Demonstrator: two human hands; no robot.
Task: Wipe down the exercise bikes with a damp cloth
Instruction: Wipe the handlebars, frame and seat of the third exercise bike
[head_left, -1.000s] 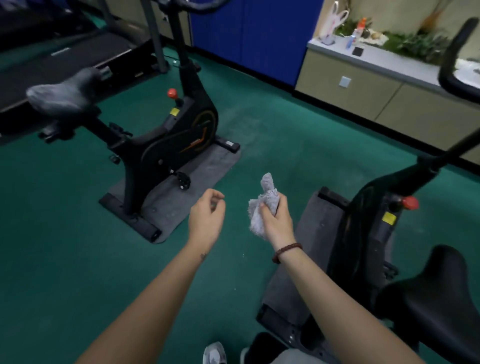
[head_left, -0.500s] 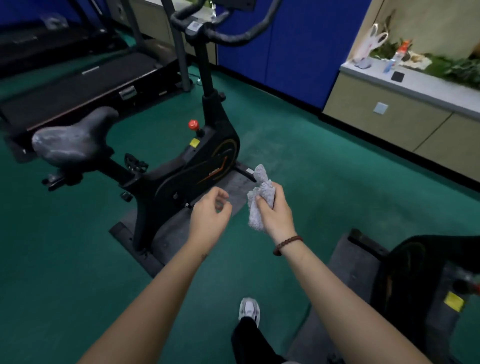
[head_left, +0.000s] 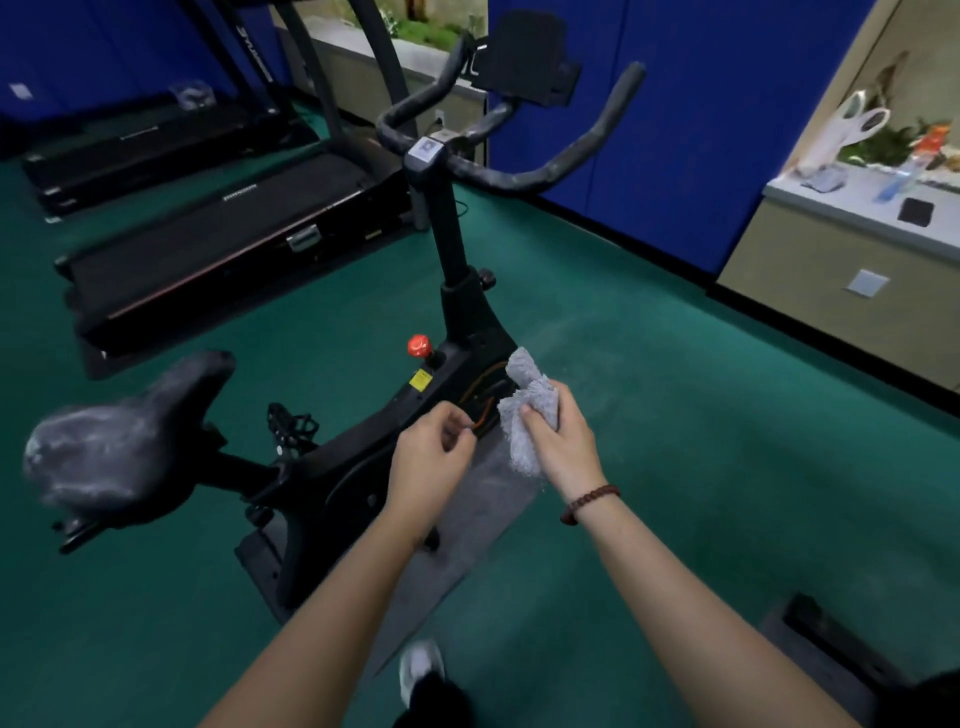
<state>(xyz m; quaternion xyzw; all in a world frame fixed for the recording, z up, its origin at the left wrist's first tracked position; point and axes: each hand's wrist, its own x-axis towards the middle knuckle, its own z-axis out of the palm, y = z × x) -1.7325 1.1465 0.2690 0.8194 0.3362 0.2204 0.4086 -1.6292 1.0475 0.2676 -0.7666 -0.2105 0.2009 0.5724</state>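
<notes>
A black exercise bike (head_left: 363, 467) stands right in front of me on a grey mat (head_left: 483, 514), its dusty saddle (head_left: 119, 447) at the left and its handlebars (head_left: 509, 135) up at the top centre. My right hand (head_left: 558, 441) is closed around a bunched grey cloth (head_left: 524, 415), held in the air above the bike's frame. My left hand (head_left: 431, 457) hovers just left of it, fingers curled loosely with nothing in them. A red knob (head_left: 418, 345) sticks up from the frame beyond my hands.
Two black treadmills (head_left: 218, 244) lie at the back left on the green floor. Blue wall panels (head_left: 675, 130) rise behind the bike. A beige counter (head_left: 841, 280) with bottles runs along the right. A second mat corner (head_left: 831, 639) shows at the bottom right. My shoe (head_left: 421, 670) is below.
My view has swung left and closer to the left bike; the right bike has dropped out of sight. Both hands keep their pose, the cloth still in the right hand.
</notes>
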